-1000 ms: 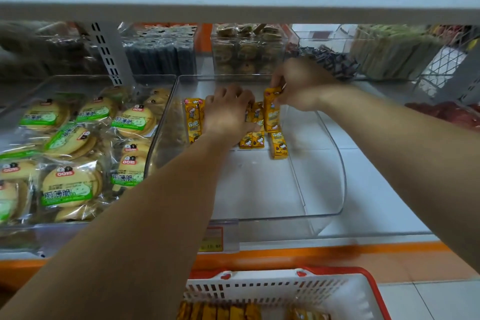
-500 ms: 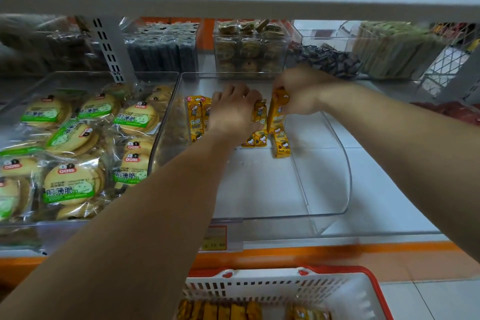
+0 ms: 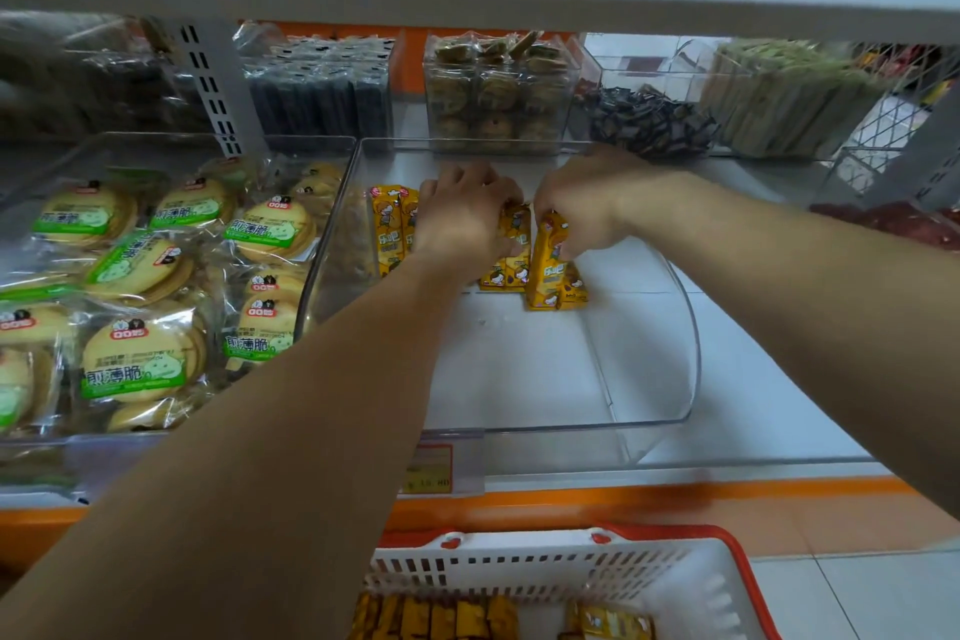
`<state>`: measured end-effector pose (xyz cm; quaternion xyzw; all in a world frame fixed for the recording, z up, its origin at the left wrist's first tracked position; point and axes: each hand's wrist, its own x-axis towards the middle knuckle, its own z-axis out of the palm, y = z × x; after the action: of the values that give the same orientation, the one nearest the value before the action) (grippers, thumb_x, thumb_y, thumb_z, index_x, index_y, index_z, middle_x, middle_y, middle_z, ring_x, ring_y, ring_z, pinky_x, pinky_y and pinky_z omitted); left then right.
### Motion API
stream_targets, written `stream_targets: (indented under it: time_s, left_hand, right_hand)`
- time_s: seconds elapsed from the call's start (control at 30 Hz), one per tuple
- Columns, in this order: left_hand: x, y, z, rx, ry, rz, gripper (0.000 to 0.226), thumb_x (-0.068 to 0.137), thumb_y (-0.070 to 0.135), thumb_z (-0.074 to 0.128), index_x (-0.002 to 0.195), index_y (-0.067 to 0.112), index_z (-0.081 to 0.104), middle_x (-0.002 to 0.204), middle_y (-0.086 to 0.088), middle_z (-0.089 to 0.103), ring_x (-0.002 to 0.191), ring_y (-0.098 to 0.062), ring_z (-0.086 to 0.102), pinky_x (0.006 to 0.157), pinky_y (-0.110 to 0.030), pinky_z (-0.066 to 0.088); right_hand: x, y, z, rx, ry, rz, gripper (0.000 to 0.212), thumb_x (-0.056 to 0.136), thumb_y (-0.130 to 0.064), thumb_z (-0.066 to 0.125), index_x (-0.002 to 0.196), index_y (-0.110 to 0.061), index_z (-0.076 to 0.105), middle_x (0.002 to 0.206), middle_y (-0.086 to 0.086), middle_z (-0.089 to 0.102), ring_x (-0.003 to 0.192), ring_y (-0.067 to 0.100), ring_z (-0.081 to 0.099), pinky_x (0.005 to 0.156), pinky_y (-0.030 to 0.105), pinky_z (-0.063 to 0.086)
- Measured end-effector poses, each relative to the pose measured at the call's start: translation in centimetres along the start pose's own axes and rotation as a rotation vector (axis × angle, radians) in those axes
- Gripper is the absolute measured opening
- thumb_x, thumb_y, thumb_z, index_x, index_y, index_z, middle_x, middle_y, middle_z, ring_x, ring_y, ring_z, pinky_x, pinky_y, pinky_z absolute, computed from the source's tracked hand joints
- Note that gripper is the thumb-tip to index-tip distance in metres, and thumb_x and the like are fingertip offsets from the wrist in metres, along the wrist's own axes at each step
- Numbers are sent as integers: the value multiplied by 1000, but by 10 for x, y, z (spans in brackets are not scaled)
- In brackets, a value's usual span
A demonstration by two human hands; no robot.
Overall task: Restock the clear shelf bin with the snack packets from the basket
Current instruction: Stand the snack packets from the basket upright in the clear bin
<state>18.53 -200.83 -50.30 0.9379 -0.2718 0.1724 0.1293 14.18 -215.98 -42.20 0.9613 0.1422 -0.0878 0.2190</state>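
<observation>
Both hands are deep in the clear plastic shelf bin (image 3: 649, 379), at the placing step of the restock. The right hand (image 3: 587, 203) has its fingers (image 3: 566, 244) clamped on the top of an upright yellow snack packet (image 3: 545, 270), which stands on the bin floor at the right end of a short row. The left hand (image 3: 462, 218) lies palm-down over the row of yellow packets (image 3: 389, 229) at the back of the bin, fingers spread and pressing them in place rather than gripping any one, as far as can be told.

The bin is mostly bare: the whole front half of its floor shows. More yellow packets (image 3: 436, 618) lie in the white basket with the red rim (image 3: 675, 561) below the shelf edge, so the task looks early.

The next move likely calls for settling the held packet snug against its neighbours, letting go without toppling the row, then reaching down to the basket for more.
</observation>
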Motion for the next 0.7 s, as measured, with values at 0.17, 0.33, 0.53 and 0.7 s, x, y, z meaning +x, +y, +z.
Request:
stream_targets:
  time_s: [0.17, 0.33, 0.53, 0.7]
  left_hand:
    - [0, 1, -2, 19, 13, 59, 54, 77, 42, 83, 126, 28, 64, 133, 3, 61, 126, -28, 48, 101, -39, 31]
    - [2, 5, 0, -82, -1, -5, 49, 74, 36, 83, 118, 29, 63, 120, 3, 67, 117, -26, 52, 92, -35, 31]
    - [0, 10, 9, -82, 25, -20, 64, 69, 54, 79, 125, 30, 60, 126, 4, 60, 121, -27, 49, 97, -38, 32]
    - [-4, 16, 16, 109, 61, 50, 91, 62, 64, 80, 140, 29, 48, 136, -3, 51, 123, -31, 46, 100, -45, 33]
  right_hand:
    - [10, 5, -2, -26, -30, 41, 21, 81, -40, 71, 83, -20, 67, 83, -1, 65, 75, 19, 60, 60, 26, 45]
    - [15, 4, 5, -69, 99, 103, 23, 80, -40, 71, 74, -23, 58, 73, -5, 57, 63, 13, 48, 55, 27, 27]
    - [15, 4, 7, -53, 181, 192, 43, 76, -46, 79, 65, -22, 45, 66, -4, 47, 61, 16, 45, 60, 30, 26]
    - [8, -1, 4, 45, 288, 266, 37, 78, -38, 77, 66, -21, 47, 67, -2, 46, 75, 26, 52, 66, 34, 40]
